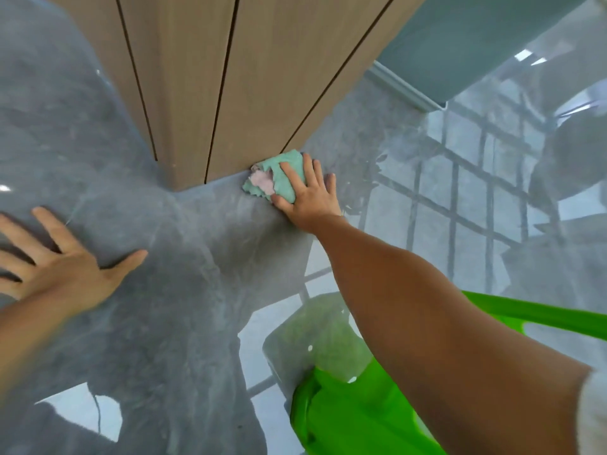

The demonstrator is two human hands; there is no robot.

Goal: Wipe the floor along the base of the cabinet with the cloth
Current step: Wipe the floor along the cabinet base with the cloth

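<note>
Arms reach out from the near edge over a glossy grey floor (184, 290). The right hand (308, 192) is stretched far forward on a straight, bare forearm, palm down, fingers spread and flattened over the cloth (274, 177), pressing it to the floor rather than gripping it; the thumb lies along the cloth's near edge. The left hand (62, 261) is at the near left, well apart from the cloth, palm down with fingers splayed wide, released and holding nothing; whether it rests on the floor or hovers just above it is unclear, as it is a little blurred.

The cloth is a crumpled mint-green rag with a pale pink patch showing on its left side. It lies on the floor touching the foot of the wooden cabinet (230, 93), just right of the cabinet's near corner, mostly left of and beneath the right hand's fingers.

At the near right, under the right forearm, stands a bright green plastic container (354, 415), only partly in frame; what it holds cannot be made out
</note>
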